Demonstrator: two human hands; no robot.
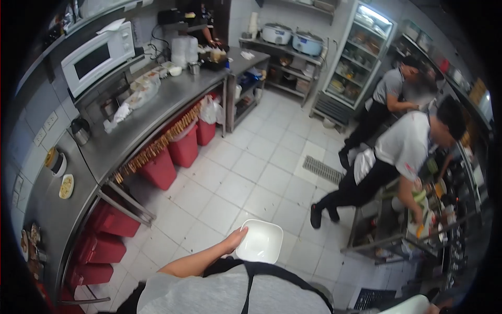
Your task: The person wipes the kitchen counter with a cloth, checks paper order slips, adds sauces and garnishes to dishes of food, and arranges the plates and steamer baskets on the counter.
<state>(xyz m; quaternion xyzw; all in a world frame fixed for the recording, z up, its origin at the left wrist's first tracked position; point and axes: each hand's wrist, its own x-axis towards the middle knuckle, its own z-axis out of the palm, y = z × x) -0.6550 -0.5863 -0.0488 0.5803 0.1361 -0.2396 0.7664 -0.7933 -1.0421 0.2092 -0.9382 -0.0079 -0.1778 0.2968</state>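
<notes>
My left hand grips the left rim of a white square bowl, which looks empty inside. The bowl is in front of my grey shirt, above the tiled floor. I cannot see my right hand. At the bottom right edge, part of a white object shows, cut off by the frame, with a blurred skin-coloured patch beside it that I cannot make out.
A long steel counter runs along the left, with a microwave above and red bins below. Two people in dark aprons work at the right counter. A glass-door fridge stands behind; a drain grate lies in the floor.
</notes>
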